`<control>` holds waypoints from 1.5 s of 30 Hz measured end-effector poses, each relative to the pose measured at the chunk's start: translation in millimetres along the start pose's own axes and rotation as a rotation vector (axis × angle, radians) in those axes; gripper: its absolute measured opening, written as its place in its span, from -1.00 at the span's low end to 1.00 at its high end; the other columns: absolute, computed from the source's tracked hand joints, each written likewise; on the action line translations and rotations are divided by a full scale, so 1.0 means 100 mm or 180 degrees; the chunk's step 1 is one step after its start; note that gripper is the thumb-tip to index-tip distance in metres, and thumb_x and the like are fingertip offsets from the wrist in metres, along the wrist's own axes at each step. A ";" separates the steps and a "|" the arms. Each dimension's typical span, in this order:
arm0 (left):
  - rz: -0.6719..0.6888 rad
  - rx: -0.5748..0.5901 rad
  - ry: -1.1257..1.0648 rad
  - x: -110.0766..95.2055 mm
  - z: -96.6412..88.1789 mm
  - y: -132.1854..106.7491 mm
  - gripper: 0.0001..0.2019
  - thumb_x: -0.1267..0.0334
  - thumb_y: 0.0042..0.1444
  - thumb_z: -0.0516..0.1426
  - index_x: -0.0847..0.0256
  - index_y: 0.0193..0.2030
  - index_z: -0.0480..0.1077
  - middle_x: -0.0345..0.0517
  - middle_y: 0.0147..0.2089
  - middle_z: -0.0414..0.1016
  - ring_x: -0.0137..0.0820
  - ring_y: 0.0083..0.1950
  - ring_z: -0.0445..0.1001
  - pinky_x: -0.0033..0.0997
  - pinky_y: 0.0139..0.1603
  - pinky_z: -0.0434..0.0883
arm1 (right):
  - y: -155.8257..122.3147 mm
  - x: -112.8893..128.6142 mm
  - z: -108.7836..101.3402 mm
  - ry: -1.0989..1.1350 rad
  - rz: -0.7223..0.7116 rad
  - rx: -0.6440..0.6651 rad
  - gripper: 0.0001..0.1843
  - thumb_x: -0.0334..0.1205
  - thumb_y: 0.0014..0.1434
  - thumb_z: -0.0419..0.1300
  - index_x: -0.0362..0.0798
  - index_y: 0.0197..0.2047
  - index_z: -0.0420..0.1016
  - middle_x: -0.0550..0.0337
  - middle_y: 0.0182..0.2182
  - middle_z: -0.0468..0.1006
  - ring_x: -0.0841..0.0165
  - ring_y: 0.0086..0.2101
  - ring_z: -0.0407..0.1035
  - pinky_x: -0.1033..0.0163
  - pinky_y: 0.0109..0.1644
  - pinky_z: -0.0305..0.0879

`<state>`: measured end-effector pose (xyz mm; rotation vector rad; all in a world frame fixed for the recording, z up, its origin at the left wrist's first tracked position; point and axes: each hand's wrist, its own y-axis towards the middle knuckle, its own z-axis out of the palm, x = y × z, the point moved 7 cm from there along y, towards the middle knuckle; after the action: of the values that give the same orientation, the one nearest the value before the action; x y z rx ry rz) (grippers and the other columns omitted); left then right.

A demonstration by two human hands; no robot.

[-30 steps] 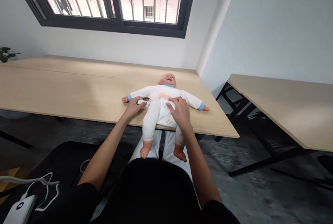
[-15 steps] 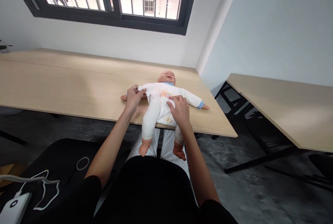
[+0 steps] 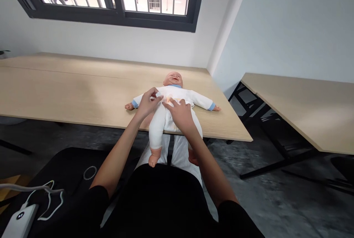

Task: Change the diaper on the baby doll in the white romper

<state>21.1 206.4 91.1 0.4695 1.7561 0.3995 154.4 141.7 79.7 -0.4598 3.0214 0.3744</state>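
A long table (image 3: 69, 90) of pale wood-grain laminate, smooth and matt, runs along a white wall under a dark-framed window (image 3: 110, 13) with bars outside. A second table (image 3: 298, 101) of the same finish stands apart to the right on black metal legs, and the floor (image 3: 276, 201) between them is rough grey concrete.

The doll (image 3: 173, 79) lies on its back at the near edge of the long table, head toward the wall and arms spread flat on the wood. Its legs hang over the edge toward the person's lap. It is glossy plastic, dressed in a soft white romper (image 3: 199, 100) with blue cuffs and collar.

The left hand (image 3: 146, 104) rests on the romper at the doll's chest with fingers curled in. Whether it pinches the cloth I cannot tell. The right hand (image 3: 180, 114) lies flat and spread on the doll's belly, fingers pointing toward the chest, gripping nothing. Its forearm covers one doll leg; the other leg ends in a bare foot (image 3: 152, 161).

At lower left, on a black surface (image 3: 55, 164), lie a thin ring (image 3: 90, 172) and a white power bank (image 3: 19, 221) with a looped white cable (image 3: 52, 197), all well clear of the hands.
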 end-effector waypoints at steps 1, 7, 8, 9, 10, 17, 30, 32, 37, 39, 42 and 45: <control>-0.0002 0.0112 0.0062 -0.01 0.05 -0.01 -0.78 0.15 -0.01 0.21 0.16 -0.39 0.23 -0.24 -0.37 0.28 -0.41 -0.30 0.30 -0.48 -0.31 0.28 | 0.02 0.01 -0.01 0.0017 -0.0001 0.0001 -0.43 -0.32 0.44 -0.20 0.25 0.39 0.26 0.09 0.37 0.23 -0.03 0.09 0.23 -0.17 0.02 0.33; 0.0088 0.0252 0.0450 -0.06 0.26 -0.02 -0.89 0.24 -0.01 0.15 0.17 -0.39 0.29 -0.22 -0.39 0.31 -0.37 -0.30 0.30 -0.42 -0.24 0.28 | 0.04 0.05 -0.02 0.0148 0.0034 -0.0188 -0.45 -0.40 0.39 -0.17 0.08 0.27 0.44 -0.03 0.36 0.24 -0.08 0.06 0.23 -0.19 -0.02 0.31; 0.0137 0.0260 0.0525 -0.06 0.28 -0.02 -0.92 0.27 0.00 0.14 0.17 -0.39 0.29 -0.23 -0.39 0.31 -0.37 -0.31 0.30 -0.41 -0.23 0.28 | 0.04 0.06 -0.01 0.0158 0.0039 -0.0198 -0.47 -0.41 0.38 -0.16 0.05 0.22 0.49 -0.03 0.37 0.22 -0.09 0.06 0.22 -0.20 -0.02 0.30; 0.0184 0.0269 0.0584 -0.06 0.30 -0.03 -0.93 0.28 0.01 0.14 0.17 -0.39 0.29 -0.23 -0.40 0.30 -0.37 -0.31 0.30 -0.41 -0.23 0.28 | 0.03 0.06 0.00 0.0160 0.0046 -0.0201 -0.48 -0.41 0.38 -0.15 0.02 0.18 0.52 -0.03 0.37 0.22 -0.10 0.06 0.22 -0.20 -0.01 0.30; 0.0220 0.0293 0.0617 -0.06 0.31 -0.03 -0.92 0.29 0.04 0.14 0.17 -0.40 0.29 -0.23 -0.41 0.31 -0.37 -0.32 0.31 -0.40 -0.23 0.28 | 0.03 0.06 0.01 0.0162 0.0050 -0.0207 -0.50 -0.40 0.38 -0.13 0.00 0.15 0.54 -0.05 0.36 0.23 -0.11 0.07 0.22 -0.21 0.00 0.29; 0.0337 0.0462 0.1051 -0.10 0.30 -0.18 -0.78 0.15 0.27 0.10 0.20 -0.35 0.40 -0.13 -0.35 0.48 -0.30 -0.28 0.43 -0.33 -0.15 0.36 | -0.09 -0.03 0.04 0.0569 -0.0168 -0.0376 -0.40 -0.53 0.31 -0.12 0.04 0.26 0.47 -0.05 0.37 0.22 -0.04 0.21 0.22 -0.22 0.21 0.23; 0.0824 0.0869 0.3097 -0.25 0.65 -0.73 -0.42 0.06 0.42 -0.07 0.46 0.40 0.21 0.37 0.44 0.22 0.01 0.50 0.16 0.16 0.47 0.07 | -0.88 -0.80 0.12 0.2968 0.0371 -0.1718 -0.63 -0.10 0.37 0.07 -0.01 0.11 0.55 0.03 0.17 0.50 0.24 0.22 0.35 -0.02 0.40 0.18; 0.0887 0.0914 0.3208 -0.25 0.68 -0.70 -0.43 0.08 0.42 -0.07 0.48 0.38 0.24 0.40 0.42 0.24 0.02 0.49 0.18 0.16 0.46 0.09 | -0.90 -0.81 0.22 0.3138 0.0380 -0.1568 -0.61 -0.05 0.37 0.08 0.00 0.13 0.54 0.03 0.20 0.47 0.25 0.24 0.31 -0.01 0.41 0.17; 0.0920 0.0966 0.3226 -0.25 0.68 -0.62 -0.49 0.06 0.42 -0.06 0.39 0.30 0.34 0.36 0.36 0.34 -0.02 0.45 0.26 0.12 0.42 0.17 | -0.89 -0.83 0.37 0.3354 0.0454 -0.1405 -0.58 0.04 0.36 0.10 0.03 0.14 0.54 0.03 0.23 0.43 0.24 0.28 0.25 -0.03 0.45 0.10; 0.0878 0.1018 0.3215 -0.24 0.69 -0.61 -0.48 0.04 0.43 -0.07 0.39 0.31 0.33 0.35 0.37 0.34 -0.03 0.45 0.25 0.12 0.42 0.17 | -0.88 -0.85 0.40 0.3490 0.0435 -0.1337 -0.57 0.06 0.34 0.13 0.03 0.14 0.54 0.04 0.23 0.43 0.24 0.29 0.25 -0.03 0.46 0.07; 0.0825 0.1034 0.3275 -0.24 0.69 -0.66 -0.41 0.00 0.44 -0.10 0.44 0.37 0.27 0.35 0.42 0.25 -0.01 0.49 0.18 0.13 0.43 0.16 | -0.89 -0.89 0.43 0.3797 0.0421 -0.1267 -0.56 0.08 0.32 0.16 0.03 0.13 0.55 0.04 0.23 0.43 0.23 0.28 0.26 -0.02 0.46 0.07; 0.0871 0.0905 0.3410 -0.26 0.67 -0.75 -0.37 -0.01 0.44 -0.12 0.43 0.44 0.18 0.32 0.48 0.15 0.03 0.53 0.07 0.16 0.45 0.11 | -0.92 -0.91 0.46 0.4100 0.0456 -0.1208 -0.56 0.09 0.31 0.18 0.03 0.12 0.56 0.03 0.22 0.43 0.23 0.28 0.27 0.01 0.45 0.11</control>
<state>84.3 130.5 59.9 0.7865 2.8190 0.6711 270.4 93.6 23.2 -0.7104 4.2438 0.9896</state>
